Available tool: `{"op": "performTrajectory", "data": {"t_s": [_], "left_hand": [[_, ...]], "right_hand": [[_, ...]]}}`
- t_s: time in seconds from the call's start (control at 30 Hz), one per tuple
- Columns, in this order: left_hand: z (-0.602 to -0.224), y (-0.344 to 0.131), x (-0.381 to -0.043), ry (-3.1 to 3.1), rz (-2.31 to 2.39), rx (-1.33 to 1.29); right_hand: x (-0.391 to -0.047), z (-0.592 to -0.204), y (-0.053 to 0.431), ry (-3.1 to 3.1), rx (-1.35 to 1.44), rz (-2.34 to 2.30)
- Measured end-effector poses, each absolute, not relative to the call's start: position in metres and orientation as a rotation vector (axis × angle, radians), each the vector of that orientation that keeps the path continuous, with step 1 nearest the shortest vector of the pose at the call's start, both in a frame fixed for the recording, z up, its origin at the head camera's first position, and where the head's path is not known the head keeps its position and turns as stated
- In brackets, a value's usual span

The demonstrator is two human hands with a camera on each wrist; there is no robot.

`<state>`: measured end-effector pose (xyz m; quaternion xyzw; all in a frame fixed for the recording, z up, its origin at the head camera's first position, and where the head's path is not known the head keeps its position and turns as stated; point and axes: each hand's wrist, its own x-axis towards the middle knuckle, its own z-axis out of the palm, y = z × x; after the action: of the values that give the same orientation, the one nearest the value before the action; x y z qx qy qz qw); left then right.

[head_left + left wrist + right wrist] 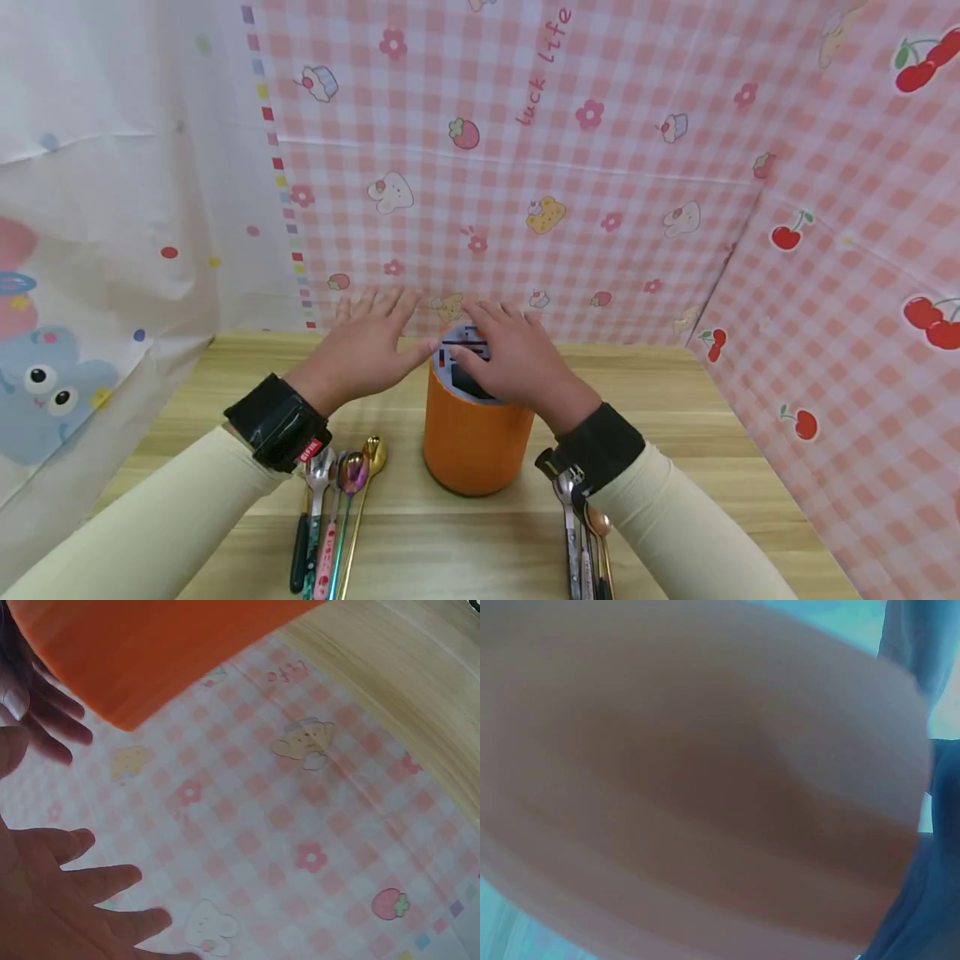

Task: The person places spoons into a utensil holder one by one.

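An orange cylindrical utensil holder (476, 450) stands upright on the table, its grey slotted top (447, 380) partly covered by my right hand (525, 358). That hand is held palm down with fingers extended; whether it touches the top I cannot tell. My left hand (363, 350) hovers at the holder's left, fingers spread, thumb by the rim. In the left wrist view the holder's orange wall (165, 652) is above the spread left fingers (105, 881). Blurred skin (705, 772) fills most of the right wrist view. Neither hand grips anything.
Left of the holder lie several utensils, including a fork (318, 473), a rainbow spoon (353, 473) and a gold spoon (375, 454). More cutlery, including a copper-coloured spoon (598, 522), lies by my right wrist. A pink checked cloth (480, 175) hangs behind the wooden table (637, 392).
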<state>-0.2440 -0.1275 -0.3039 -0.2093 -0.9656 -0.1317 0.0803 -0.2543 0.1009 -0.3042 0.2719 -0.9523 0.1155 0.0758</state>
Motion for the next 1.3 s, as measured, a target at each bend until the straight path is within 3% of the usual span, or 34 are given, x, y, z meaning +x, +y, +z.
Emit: {"op": "performTrajectory", "data": {"t_s": [0.27,0.77,1.3], "left_hand": [[-0.303,-0.132,-0.217,-2.742,-0.478,-0.745],[-0.318,-0.151,-0.161,-2.899,-0.604,-0.691],[-0.397,-0.166,-0.14,-3.06,-0.724,-0.616]], "right_hand": [[-0.231,-0.3,0.079,-2.683,1.025,0.544],[-0.184,-0.312,0.048,-2.644,1.321,0.634],[-0.186,-0.385,0.02,-2.796,1.246,0.687]]}}
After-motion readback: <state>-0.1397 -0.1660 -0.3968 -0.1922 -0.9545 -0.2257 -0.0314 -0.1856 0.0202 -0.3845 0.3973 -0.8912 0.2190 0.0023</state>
